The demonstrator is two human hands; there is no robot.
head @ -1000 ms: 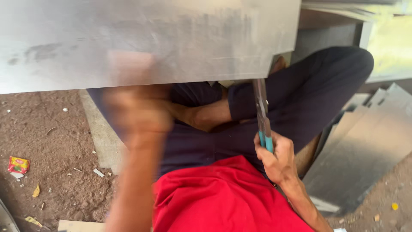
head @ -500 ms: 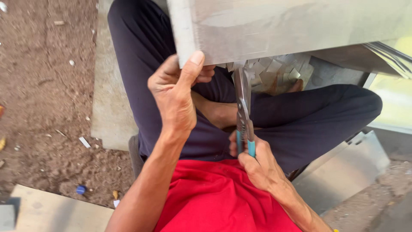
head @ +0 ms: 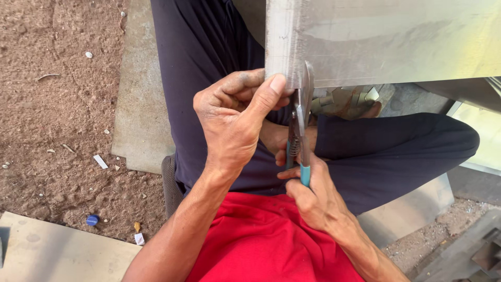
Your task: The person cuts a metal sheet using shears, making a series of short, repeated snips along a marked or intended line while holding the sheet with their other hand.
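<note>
Since half a second ago, left hand (head: pixel 232 122) is sliding down, pinching the metal sheet (head: pixel 386 39) corner. Right hand (head: pixel 313 196) is squeezing snips (head: pixel 301 122) at the bottom edge; cut barely starting, most remaining.

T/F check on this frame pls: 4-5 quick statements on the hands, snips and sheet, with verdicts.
1. The left hand pinches the edge of the metal sheet. True.
2. The right hand holds a hammer. False: it grips snips with teal handles.
3. The snips' blades meet the sheet's lower edge, beside the left thumb. True.
4. The person wears a blue shirt. False: the shirt is red; the trousers are dark.
5. The sheet lies flat on the ground. False: it is held up over the lap.
</note>
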